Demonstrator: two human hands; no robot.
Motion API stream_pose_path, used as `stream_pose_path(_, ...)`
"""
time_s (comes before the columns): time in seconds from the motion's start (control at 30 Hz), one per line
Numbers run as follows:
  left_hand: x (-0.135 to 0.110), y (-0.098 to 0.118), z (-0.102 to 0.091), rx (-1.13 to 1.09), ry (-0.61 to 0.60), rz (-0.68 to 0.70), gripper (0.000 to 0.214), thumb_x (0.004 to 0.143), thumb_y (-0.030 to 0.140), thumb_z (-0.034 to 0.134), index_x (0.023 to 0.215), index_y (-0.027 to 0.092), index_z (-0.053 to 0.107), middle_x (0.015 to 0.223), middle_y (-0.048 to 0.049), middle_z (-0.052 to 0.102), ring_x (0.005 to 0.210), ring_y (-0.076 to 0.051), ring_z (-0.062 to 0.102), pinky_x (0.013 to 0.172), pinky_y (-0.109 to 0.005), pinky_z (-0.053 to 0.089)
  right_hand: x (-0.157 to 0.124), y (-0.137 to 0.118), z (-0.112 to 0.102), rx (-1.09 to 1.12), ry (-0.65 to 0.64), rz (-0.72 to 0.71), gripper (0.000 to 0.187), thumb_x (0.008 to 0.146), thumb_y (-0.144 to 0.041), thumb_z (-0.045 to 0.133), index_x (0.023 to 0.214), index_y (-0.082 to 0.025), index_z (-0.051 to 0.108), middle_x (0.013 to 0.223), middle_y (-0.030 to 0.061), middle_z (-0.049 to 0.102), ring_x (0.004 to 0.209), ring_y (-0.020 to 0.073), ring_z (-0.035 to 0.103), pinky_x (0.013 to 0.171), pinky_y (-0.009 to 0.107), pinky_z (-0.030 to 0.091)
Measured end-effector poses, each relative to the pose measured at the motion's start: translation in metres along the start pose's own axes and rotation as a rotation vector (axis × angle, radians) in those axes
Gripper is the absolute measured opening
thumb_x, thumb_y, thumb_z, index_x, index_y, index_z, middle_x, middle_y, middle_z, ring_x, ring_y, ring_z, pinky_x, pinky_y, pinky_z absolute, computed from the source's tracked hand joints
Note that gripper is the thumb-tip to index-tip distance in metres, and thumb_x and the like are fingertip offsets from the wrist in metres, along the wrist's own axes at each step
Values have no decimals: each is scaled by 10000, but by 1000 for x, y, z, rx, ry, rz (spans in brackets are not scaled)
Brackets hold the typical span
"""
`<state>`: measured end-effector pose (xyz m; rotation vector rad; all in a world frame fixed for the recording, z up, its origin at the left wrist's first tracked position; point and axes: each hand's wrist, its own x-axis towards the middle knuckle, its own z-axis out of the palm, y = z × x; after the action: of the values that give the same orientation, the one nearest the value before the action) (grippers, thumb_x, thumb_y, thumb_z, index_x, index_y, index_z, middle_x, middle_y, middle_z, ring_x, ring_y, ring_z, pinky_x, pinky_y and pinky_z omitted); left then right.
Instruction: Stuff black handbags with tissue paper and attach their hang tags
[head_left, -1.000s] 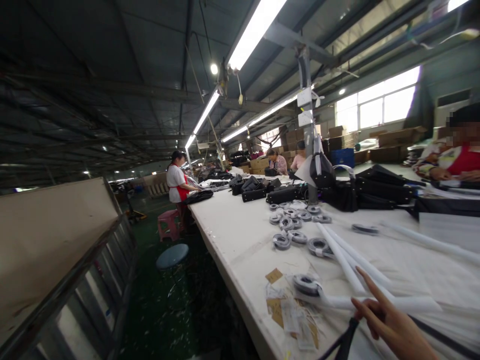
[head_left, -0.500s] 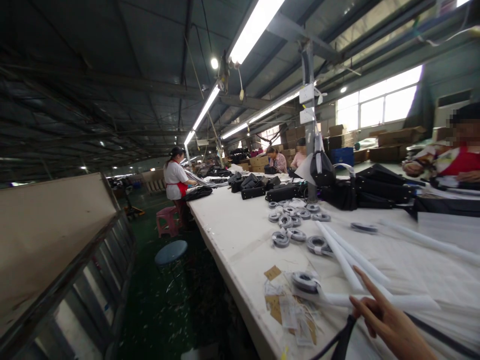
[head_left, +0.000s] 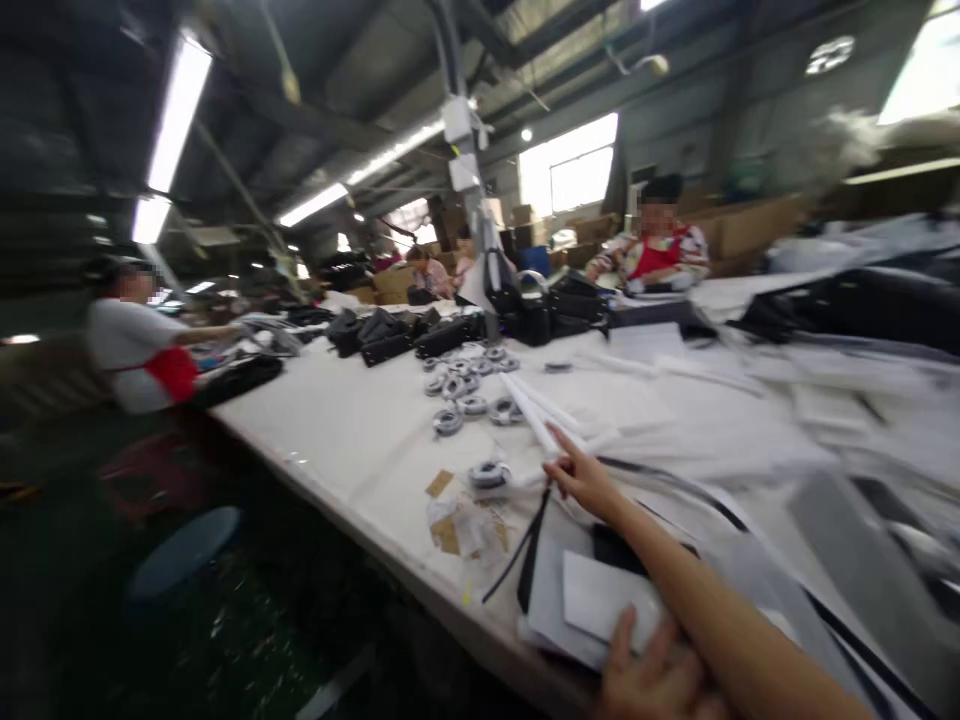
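My right hand [head_left: 586,482] reaches across to the left over the table. Its index finger points outward, and the other fingers are closed on the upper end of a thin black strap [head_left: 535,535]. My left hand [head_left: 660,670] is at the bottom edge, blurred, its fingers apart over a white rectangular piece [head_left: 604,597]. Beneath that piece lies a flat grey-white sheet [head_left: 551,590] with black material. Just beyond my right fingertips are white rolled tubes [head_left: 534,415]. Left of them sits a coiled grey cord [head_left: 489,475].
More grey coils [head_left: 459,385] lie farther up the table [head_left: 337,440]. Paper tags [head_left: 469,525] are near its left edge. Black bags [head_left: 386,340] stand around a post. Co-workers in red aprons are at the left [head_left: 142,340] and far side [head_left: 656,255]. A stool [head_left: 187,550] stands left.
The view has swung right and down, bringing my left hand, the white piece and more of my right forearm into sight. My right hand still has the strap.
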<state>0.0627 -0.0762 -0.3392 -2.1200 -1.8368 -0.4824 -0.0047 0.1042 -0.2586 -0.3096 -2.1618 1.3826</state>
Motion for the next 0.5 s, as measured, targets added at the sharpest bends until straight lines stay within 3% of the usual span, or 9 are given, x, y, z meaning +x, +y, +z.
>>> stream_pose_path(0.07, -5, 7, -10, 12, 141, 43, 285, 975, 296, 483, 1218, 382, 605, 1344, 54, 597, 1367, -202, 420, 1137, -493, 375, 4, -10, -5, 54, 79, 47, 787, 898, -369, 563, 1546, -150, 173, 702, -17, 699, 467, 108, 562, 547, 255, 508)
stream_pose_path(0.17, -6, 3, -23, -2, 262, 47, 373, 992, 289, 445, 1353, 352, 515, 1458, 68, 493, 1388, -179, 388, 1212, -449, 233, 7, -28, -25, 53, 179, 52, 721, 918, -340, 550, 1537, -180, 217, 763, -19, 720, 500, 75, 583, 599, 214, 509)
stream_pose_path(0.23, -4, 0, -27, -40, 239, 52, 407, 1002, 279, 410, 1399, 351, 465, 1467, 68, 478, 1397, -177, 373, 1225, -441, 181, -5, -46, -45, 6, 140, 11, 619, 932, -386, 541, 1486, -177, 358, 790, -7, 726, 538, 73, 596, 606, 199, 502)
stream_pose_path(0.3, -4, -1, -28, -67, 193, 49, 439, 1001, 250, 399, 1428, 350, 423, 1474, 57, 467, 1400, -180, 369, 1222, -444, 181, -34, -66, -69, -98, 106, -15, 497, 941, -405, 533, 1374, -161, 523, 828, 11, 729, 585, 83, 621, 629, 206, 510)
stream_pose_path(0.4, -6, 0, -29, -104, 172, 43, 471, 995, 227, 399, 1451, 343, 386, 1477, 33, 466, 1391, -187, 387, 1220, -448, 176, -103, -90, -98, -362, 100, 6, 359, 956, -371, 529, 1222, -166, 656, 885, 32, 740, 715, 124, 678, 735, 250, 531)
stream_pose_path(0.5, -8, 1, -27, -146, 175, 50, 478, 995, 223, 388, 1458, 341, 375, 1473, 19, 474, 1388, -198, 392, 1219, -458, 167, -178, -96, -104, -677, 90, 34, 312, 968, -339, 525, 1205, -201, 674, 1084, 73, 730, 972, 183, 680, 901, 312, 513)
